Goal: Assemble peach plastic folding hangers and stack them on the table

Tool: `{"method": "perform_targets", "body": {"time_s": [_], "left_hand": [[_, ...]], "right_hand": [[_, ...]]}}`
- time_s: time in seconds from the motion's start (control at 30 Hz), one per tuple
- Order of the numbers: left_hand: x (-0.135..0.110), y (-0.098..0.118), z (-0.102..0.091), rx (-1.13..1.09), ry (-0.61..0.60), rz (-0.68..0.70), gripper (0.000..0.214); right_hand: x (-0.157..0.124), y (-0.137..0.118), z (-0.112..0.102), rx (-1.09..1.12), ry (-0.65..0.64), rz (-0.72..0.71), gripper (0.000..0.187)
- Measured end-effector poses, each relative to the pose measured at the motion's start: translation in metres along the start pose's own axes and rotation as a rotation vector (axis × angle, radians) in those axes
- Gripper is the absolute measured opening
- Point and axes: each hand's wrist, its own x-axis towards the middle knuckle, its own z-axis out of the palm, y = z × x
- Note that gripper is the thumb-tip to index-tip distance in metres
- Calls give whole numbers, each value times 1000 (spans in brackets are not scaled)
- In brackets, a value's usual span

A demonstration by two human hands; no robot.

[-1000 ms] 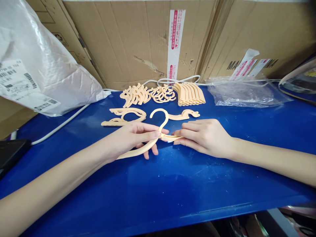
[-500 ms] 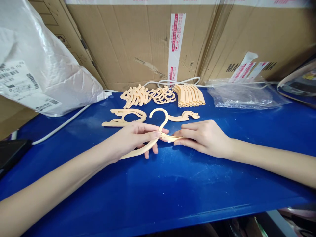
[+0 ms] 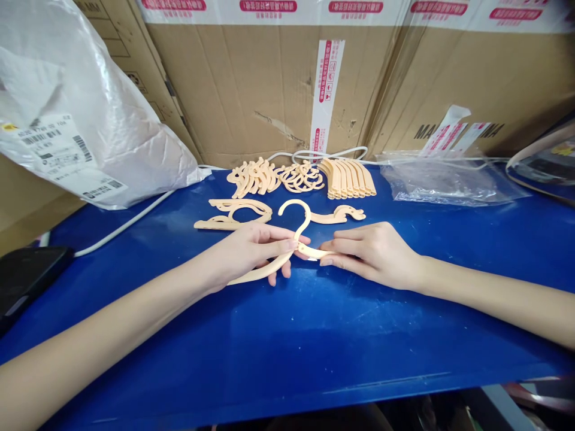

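Note:
Between my hands is a cream plastic clothes hanger (image 3: 306, 222), its curved hook pointing up and away from me. My left hand (image 3: 258, 248) pinches it at the joint below the hook, and one arm of the hanger runs down under that palm. The other arm is in the fingers of my right hand (image 3: 375, 254), which cover its far end. Just beyond lie a folded hanger (image 3: 215, 225) on the left and a loose curved hanger arm (image 3: 323, 219) on the right.
Behind lie a pile of arm pieces (image 3: 254, 178), a pile of hooks (image 3: 302, 178) and a row of arms (image 3: 348, 178) on the blue table (image 3: 287, 359). A clear plastic bag (image 3: 449, 179), a white parcel (image 3: 103, 120), a black phone (image 3: 31, 287) and cardboard boxes (image 3: 251, 84) surround them.
The camera view has shifted slightly, so the surroundings sit a little lower and farther right. Both hands keep their hold, and the hanger's right arm appears angled slightly more downward.

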Motion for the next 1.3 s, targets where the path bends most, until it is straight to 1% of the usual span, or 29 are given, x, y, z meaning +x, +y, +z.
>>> {"method": "perform_targets", "body": {"time_s": [0.1,0.2,0.4,0.53,0.77,0.97,1.07,1.13,1.2,1.3], "left_hand": [[-1,2,2,23,4,14,23],[0,2,3,30,-17,45,24],[1,0,4,23,-21,52,22],[0,0,4,71,-34,79,26],[-2,4,7,135,-6,117,25],[-5,4,9,260,11,146,26],[-7,2,10,368,41,155,30],[-8,0,11,503,93,202,35],[-8,-2,13,665,160,281,37],[-7,-4,16,813,222,371,32]], "right_hand": [[0,-1,-1,-26,5,-13,33],[-1,-1,-2,-43,10,-26,35],[-1,-1,-2,-53,29,-44,36],[-1,0,-2,-33,21,-35,36],[-1,0,-2,-27,14,-24,37],[0,0,-3,-25,21,-44,39],[0,0,-2,-14,16,-34,37],[0,1,-1,4,14,-18,36],[1,2,-1,17,17,-10,35],[2,3,0,17,40,-15,34]]}}
